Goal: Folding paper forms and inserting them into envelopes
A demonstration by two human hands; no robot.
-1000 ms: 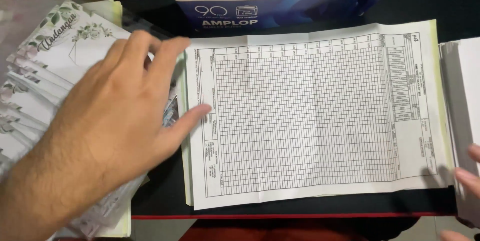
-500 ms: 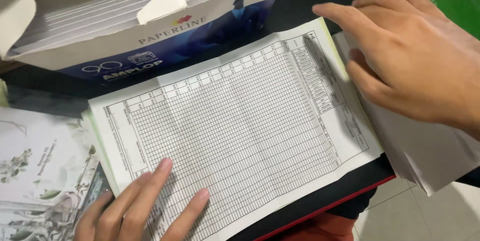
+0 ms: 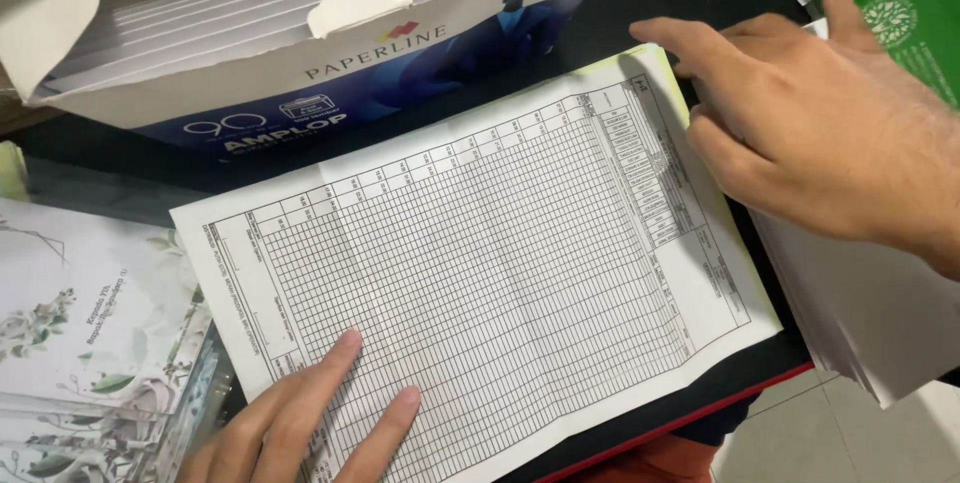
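— Head view, item one: what do the hands hold?

— Nothing is gripped. Left hand (image 3: 300,423): enters from the bottom edge, fingers spread flat, two fingertips pressing on the lower left part of a gridded sheet (image 3: 480,283). Right hand (image 3: 820,133): enters from the right, fingers loosely apart and extended, forefinger pointing toward the sheet's upper right corner, fingertips at or just over its right margin; whether they touch the paper cannot be told.

— Item two: the sheet itself?

— White paper printed with a fine ruled table, lying skewed, its long edge rising toward the right. It rests on a dark tabletop (image 3: 700,3). A pale yellow sheet (image 3: 765,293) shows as a thin strip under its right edge.

— Item three: surroundings?

— Behind the sheet: an open blue and white cardboard box (image 3: 330,93), its flap torn, holding a row of white envelopes (image 3: 200,13) on edge. Left of the sheet: a stack of floral cards (image 3: 90,343), white with grey-green leaves, just beside the left hand. Under the right wrist: a pile of white paper (image 3: 870,323) overhanging the table edge. Upper right corner: a green bag (image 3: 915,13). Table edge trimmed in red (image 3: 700,413); pale floor tiles (image 3: 800,443) beyond it.
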